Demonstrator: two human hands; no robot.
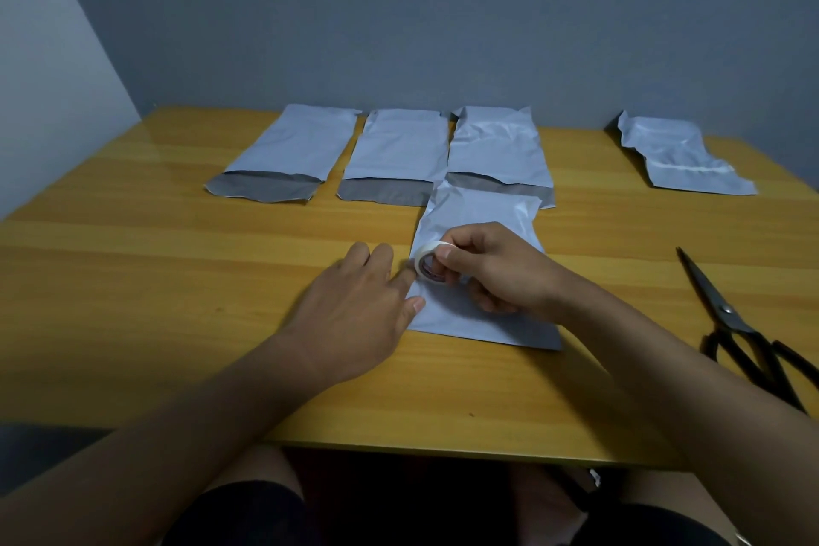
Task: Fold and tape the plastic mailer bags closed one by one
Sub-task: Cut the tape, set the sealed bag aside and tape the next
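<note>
Left hand (363, 306) — fingers straight, resting on the desk (177, 262) and mailer bag (476, 270) edge; right hand (492, 268) grips the tape roll (427, 264) above that bag.

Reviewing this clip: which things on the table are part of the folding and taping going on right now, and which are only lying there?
In use:
- right hand gripping the tape roll
- left hand touching the near mailer bag

Lying there:
- three open mailer bags in a row at the back
- crumpled mailer bag, far right
- black scissors, right edge
</note>
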